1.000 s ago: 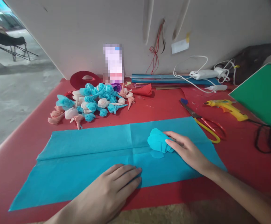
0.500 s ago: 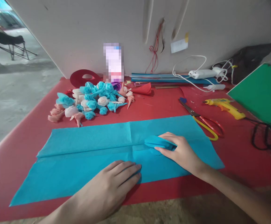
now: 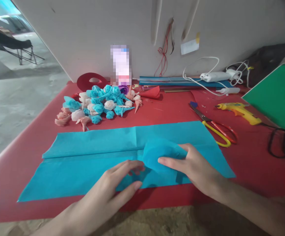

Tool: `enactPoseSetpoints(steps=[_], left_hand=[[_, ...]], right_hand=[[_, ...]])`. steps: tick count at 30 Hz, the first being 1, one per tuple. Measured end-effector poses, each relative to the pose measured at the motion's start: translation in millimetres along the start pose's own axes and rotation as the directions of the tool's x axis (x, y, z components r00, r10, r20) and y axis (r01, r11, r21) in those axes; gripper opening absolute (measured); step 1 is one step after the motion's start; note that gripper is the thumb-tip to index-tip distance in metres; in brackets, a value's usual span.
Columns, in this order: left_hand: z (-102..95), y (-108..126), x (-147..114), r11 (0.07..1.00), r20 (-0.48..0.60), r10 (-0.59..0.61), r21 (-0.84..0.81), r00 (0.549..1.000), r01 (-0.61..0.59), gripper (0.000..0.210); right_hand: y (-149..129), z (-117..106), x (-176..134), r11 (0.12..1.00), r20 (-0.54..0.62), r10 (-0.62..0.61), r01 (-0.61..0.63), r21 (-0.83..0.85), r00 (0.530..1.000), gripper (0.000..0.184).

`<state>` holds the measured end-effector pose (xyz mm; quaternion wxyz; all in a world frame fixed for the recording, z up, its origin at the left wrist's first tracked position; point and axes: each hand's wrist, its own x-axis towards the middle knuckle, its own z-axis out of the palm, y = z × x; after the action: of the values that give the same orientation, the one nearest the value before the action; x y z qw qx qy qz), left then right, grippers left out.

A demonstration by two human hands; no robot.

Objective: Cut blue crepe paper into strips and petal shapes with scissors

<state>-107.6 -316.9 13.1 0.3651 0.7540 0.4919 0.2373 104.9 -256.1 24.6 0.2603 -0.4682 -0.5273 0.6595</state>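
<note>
A large sheet of blue crepe paper (image 3: 83, 167) lies across the red tabletop, with a crease along its length and another across its middle. My right hand (image 3: 191, 164) grips a rounded piece of blue paper (image 3: 160, 154) between thumb and fingers, raised over the right half of the sheet. Close to its left edge is my left hand (image 3: 117, 180), fingers curved and thumb apart, holding nothing. Some fingertips of the right hand are hidden behind the rounded paper.
Behind the sheet lies a heap of blue, white and pink paper flowers (image 3: 98, 108). To the right are scissors (image 3: 213, 126) and a yellow glue gun (image 3: 240, 113) with a black cord. A white power strip (image 3: 214, 77) and a green board (image 3: 275, 98) stand farther back.
My right hand has lifted the blue paper piece and turned its round face towards me. My left hand has risen off the sheet, its thumb now spread from the fingers.
</note>
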Motion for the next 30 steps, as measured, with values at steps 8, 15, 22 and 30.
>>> enactPoseSetpoints(steps=[8,15,22,30], left_hand=[[1.9,8,10,0.668,0.114,-0.33,-0.674,0.937,0.317,0.016],[3.4,0,11,0.5,0.176,-0.443,-0.766,0.879,0.405,0.024],[7.6,-3,5,0.61,0.24,-0.373,-0.664,0.896,0.432,0.024],[-21.7,1,-3,0.909,0.47,-0.267,-0.166,0.841,0.382,0.012]], right_hand=[[6,13,-1,0.995,0.16,0.091,-0.096,0.022,0.983,0.016],[10,14,3,0.994,0.271,0.085,-0.101,0.044,0.959,0.02],[8,9,3,0.994,0.354,0.103,-0.089,-0.057,0.929,0.023],[-4,-35,26,0.814,0.108,-0.087,0.133,-0.565,0.99,0.012]])
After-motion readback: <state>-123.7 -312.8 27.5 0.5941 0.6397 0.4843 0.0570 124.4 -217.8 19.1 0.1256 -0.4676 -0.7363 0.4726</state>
